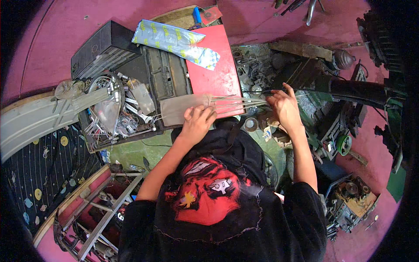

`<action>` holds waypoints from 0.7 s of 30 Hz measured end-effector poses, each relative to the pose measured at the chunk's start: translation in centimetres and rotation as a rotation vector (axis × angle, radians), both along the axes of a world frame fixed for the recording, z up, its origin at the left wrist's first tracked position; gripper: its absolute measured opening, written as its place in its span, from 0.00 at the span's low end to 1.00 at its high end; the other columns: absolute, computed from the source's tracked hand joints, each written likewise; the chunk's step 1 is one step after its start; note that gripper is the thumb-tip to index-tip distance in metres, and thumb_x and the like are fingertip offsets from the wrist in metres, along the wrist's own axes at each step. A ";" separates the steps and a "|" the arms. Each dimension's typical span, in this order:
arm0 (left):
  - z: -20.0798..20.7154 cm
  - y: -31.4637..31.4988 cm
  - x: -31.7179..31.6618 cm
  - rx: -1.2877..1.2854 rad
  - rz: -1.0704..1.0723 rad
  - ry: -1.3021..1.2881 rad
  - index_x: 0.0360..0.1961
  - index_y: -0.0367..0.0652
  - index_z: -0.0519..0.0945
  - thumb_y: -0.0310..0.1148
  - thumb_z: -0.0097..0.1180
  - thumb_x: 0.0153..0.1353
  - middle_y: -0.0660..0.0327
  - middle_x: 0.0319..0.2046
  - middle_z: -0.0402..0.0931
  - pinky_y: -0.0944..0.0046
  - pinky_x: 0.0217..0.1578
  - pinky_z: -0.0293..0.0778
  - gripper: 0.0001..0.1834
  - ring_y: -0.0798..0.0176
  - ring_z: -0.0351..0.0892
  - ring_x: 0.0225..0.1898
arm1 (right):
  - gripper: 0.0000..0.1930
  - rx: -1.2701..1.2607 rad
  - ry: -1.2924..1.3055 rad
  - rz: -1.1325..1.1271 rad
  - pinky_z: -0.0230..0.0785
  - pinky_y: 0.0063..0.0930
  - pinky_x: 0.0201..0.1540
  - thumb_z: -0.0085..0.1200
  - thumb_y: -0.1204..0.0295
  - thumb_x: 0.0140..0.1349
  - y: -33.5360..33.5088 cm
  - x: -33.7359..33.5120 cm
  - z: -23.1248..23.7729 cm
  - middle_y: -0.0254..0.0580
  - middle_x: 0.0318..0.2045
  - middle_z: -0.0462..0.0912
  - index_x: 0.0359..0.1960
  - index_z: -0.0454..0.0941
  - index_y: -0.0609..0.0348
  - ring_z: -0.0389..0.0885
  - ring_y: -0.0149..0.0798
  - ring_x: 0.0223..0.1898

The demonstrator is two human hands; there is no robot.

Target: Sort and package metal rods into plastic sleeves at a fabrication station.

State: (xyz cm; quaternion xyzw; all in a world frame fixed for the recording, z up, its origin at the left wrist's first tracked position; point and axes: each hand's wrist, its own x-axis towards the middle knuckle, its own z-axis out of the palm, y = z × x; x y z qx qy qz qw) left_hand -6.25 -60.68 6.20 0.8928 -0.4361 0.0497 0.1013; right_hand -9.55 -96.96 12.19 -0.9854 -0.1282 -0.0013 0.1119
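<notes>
– So, left hand (199, 123)?
– Half-curled on the cloudy sleeve (173, 107), over the red case's (214, 78) left edge; can't tell if gripping.
– Right hand (286, 107)?
– Closed around thin rods (244, 103). Uneven pull could splay them, tear the sleeve.

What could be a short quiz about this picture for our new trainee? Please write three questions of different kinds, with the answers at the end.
1. Open: What extends from the pale sleeve toward the right hand?
2. Choose: Which one rests on the sleeve?
A) the right hand
B) the left hand
C) neither hand
3. True or false: The silvery wrapper partly overlaps the red panel.

Key:
1. Several thin pale rods.
2. B.
3. True.
</notes>
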 end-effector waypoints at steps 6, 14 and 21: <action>-0.6 0.4 0.2 -0.033 0.034 -0.042 0.45 0.54 0.89 0.37 0.61 0.60 0.70 0.58 0.80 0.46 0.64 0.56 0.12 0.60 0.73 0.61 | 0.12 -0.016 0.065 -0.020 0.60 0.58 0.77 0.58 0.76 0.57 0.3 0.0 0.9 0.46 0.35 0.89 0.41 0.89 0.59 0.87 0.45 0.56; -1.2 -0.1 -0.8 0.012 0.025 -0.085 0.41 0.52 0.89 0.38 0.61 0.60 0.65 0.58 0.80 0.47 0.65 0.54 0.11 0.60 0.73 0.61 | 0.05 -0.016 -0.010 -0.029 0.61 0.57 0.76 0.57 0.74 0.57 0.4 -0.2 0.9 0.43 0.33 0.88 0.32 0.85 0.55 0.88 0.44 0.51; -1.7 -0.3 -1.2 0.053 0.029 -0.039 0.46 0.54 0.91 0.37 0.62 0.62 0.64 0.60 0.78 0.44 0.64 0.57 0.12 0.56 0.71 0.62 | 0.05 -0.036 0.030 -0.037 0.62 0.56 0.76 0.57 0.74 0.56 0.5 -0.1 1.4 0.44 0.33 0.89 0.31 0.85 0.55 0.88 0.44 0.48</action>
